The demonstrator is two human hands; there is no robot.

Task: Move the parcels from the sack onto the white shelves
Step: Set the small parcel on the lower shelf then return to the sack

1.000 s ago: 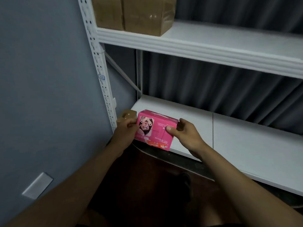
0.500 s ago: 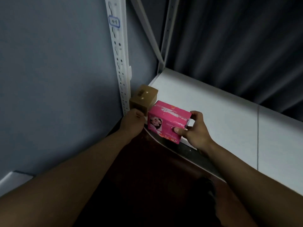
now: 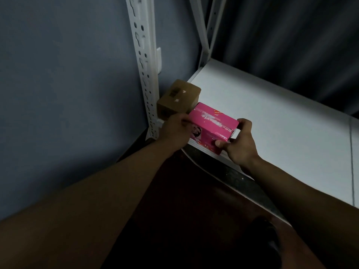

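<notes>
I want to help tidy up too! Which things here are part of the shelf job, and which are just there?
Part of the job:
- pink box, held at both ends by the left hand and right hand
- small brown box, in the shelf corner
- white shelf

Just there:
- grey wall
- dark curtain
- dark floor

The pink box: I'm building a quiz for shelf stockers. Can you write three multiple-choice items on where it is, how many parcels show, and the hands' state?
1. Where does the pink box sit?
A. front edge of the white shelf
B. floor
C. top of the brown box

2. How many parcels show?
A. one
B. two
C. four

3. What are the hands doing?
A. hanging idle
B. both on the pink box
C. only one touching it

Answers: 1 A, its base meets the shelf's front edge. 2 B, one pink, one brown. 3 B, left hand and right hand flank its ends.
</notes>
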